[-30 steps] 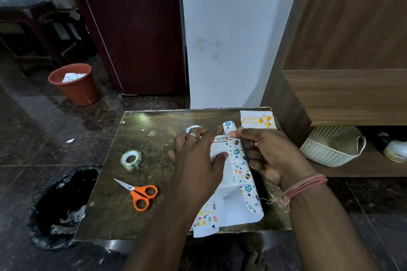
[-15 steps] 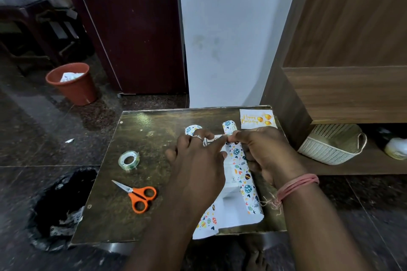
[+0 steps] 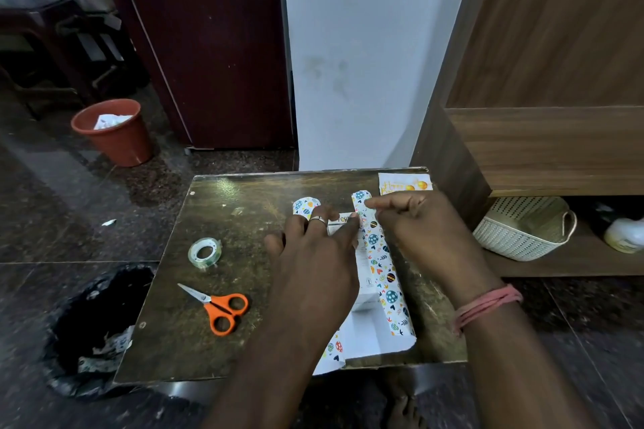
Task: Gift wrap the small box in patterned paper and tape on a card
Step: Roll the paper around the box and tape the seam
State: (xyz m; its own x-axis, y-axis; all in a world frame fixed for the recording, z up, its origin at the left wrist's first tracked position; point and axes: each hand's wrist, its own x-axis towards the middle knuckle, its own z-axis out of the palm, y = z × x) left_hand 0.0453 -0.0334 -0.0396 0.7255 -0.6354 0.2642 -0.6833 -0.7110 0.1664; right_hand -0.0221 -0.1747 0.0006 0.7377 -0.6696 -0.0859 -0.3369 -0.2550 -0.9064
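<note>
On the counter (image 3: 244, 341), the small box (image 3: 364, 284) lies under the left hand (image 3: 313, 268), which presses flat. At three o'clock, the right hand (image 3: 418, 226) pinches the patterned paper (image 3: 378, 254). Pull it snug before taping.

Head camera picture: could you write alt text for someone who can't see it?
Two hands fold patterned paper around a small white box on a dark table; the left hand presses the box, the right hand pinches the raised paper edge. Tape roll, orange scissors and a birthday card lie nearby.
</note>
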